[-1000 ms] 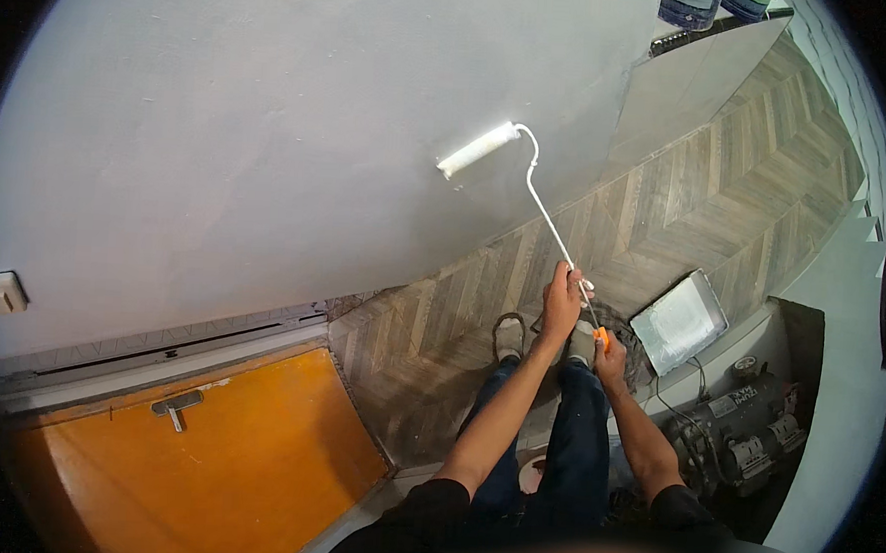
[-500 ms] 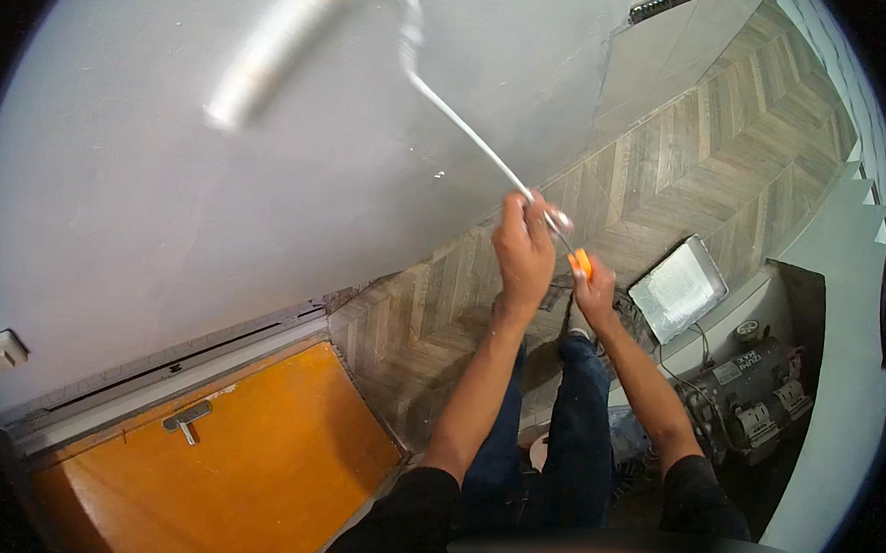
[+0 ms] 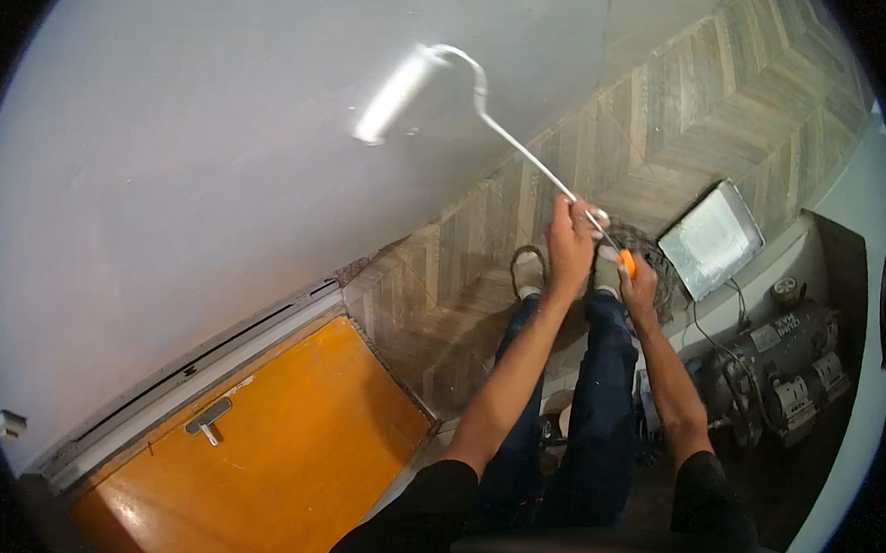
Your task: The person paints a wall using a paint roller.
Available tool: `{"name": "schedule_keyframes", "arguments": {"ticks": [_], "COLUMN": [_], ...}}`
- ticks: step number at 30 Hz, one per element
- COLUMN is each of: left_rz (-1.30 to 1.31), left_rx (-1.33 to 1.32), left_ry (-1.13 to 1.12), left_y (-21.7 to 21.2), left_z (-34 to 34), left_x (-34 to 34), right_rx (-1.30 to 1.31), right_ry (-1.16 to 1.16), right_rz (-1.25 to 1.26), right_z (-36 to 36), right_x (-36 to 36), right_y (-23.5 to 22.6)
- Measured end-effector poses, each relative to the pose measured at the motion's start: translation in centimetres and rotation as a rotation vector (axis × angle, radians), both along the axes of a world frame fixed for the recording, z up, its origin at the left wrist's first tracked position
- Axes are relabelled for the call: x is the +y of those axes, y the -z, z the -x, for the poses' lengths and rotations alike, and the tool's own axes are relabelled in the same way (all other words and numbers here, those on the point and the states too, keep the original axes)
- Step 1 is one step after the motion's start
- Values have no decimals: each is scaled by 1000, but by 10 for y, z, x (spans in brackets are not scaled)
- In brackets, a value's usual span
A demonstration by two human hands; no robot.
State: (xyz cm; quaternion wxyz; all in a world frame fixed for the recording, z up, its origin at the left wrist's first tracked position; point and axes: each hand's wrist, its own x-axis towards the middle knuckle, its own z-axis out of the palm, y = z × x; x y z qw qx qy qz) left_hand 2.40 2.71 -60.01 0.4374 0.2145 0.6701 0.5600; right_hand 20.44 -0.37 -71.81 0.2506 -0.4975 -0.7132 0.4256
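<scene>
A paint roller (image 3: 402, 96) with a white cover, a long bent metal frame and an orange grip lies against the grey wall (image 3: 218, 165), or very near it; the contact cannot be told. My left hand (image 3: 570, 245) is closed round the metal shaft. Behind it, my right hand (image 3: 641, 290) grips the orange handle. The roller's cover is slightly smeared by motion. A paint tray (image 3: 711, 241) coated in white paint rests to the right of my hands.
An orange door (image 3: 284, 438) with a metal handle stands at lower left, near a light switch (image 3: 10, 424). To the right, a dark air compressor (image 3: 784, 364) sits beside a cable. My shoes (image 3: 528, 271) stand on the herringbone floor (image 3: 661, 128).
The roller has moved down the wall and to the right in view, closer to me. Both hands have shifted right with it, keeping their hold. The view itself has shifted somewhat.
</scene>
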Motion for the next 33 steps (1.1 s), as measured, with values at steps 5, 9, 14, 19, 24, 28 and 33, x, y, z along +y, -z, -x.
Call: {"name": "schedule_keyframes", "arguments": {"ticks": [5, 9, 14, 19, 24, 28, 33], "left_rz": [-194, -282, -86, 78, 95, 29, -71], "left_rx": [203, 256, 22, -204, -118, -106, 7], "left_ry": [-157, -170, -37, -62, -45, -91, -104], "left_y": [-94, -104, -13, 57, 65, 27, -36], "left_z": [29, 37, -2, -23, -37, -34, -8], "left_x": [31, 31, 0, -20, -28, -30, -22], "right_rx": [95, 185, -45, -189, -202, -115, 11], "right_ry": [-64, -119, -91, 12, 50, 16, -46], "right_rz": [-163, -182, 9, 98, 137, 96, -37], "right_z": [49, 56, -17, -45, -63, -56, -19], "right_x": [65, 72, 11, -42, -52, -38, -8], "right_y": [-59, -69, -27, 3, -1, -22, -50]}}
